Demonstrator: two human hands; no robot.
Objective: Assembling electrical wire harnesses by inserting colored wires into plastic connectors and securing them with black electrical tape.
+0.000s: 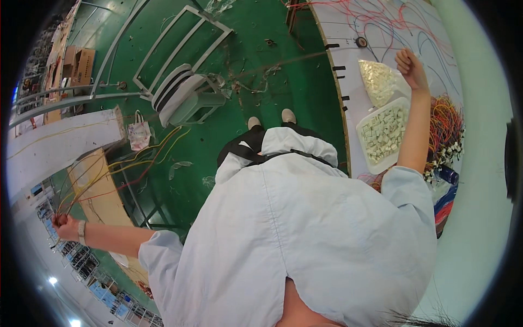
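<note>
My left hand [66, 226], with a pale band on its wrist, reaches out to the far left. Its fingers are closed around a few long wires [97, 182], yellow and red, that trail across a wooden board. Over the white table on the right, my right hand [409, 66] has its fingers curled in; what they hold, if anything, cannot be made out. Beside that hand lies a clear bag [377, 83] of small cream-coloured pieces. A white tray [361, 134] full of small pale connectors [384, 131] sits alongside my right forearm.
Bundled multicoloured wires [445, 128] lie beyond my right forearm, and loose red and blue wires [376, 19] spread over the table. To the left stand a grey stool [193, 106], a metal frame [180, 46] and a hanging bag [139, 133]. Scraps litter the green floor [261, 60].
</note>
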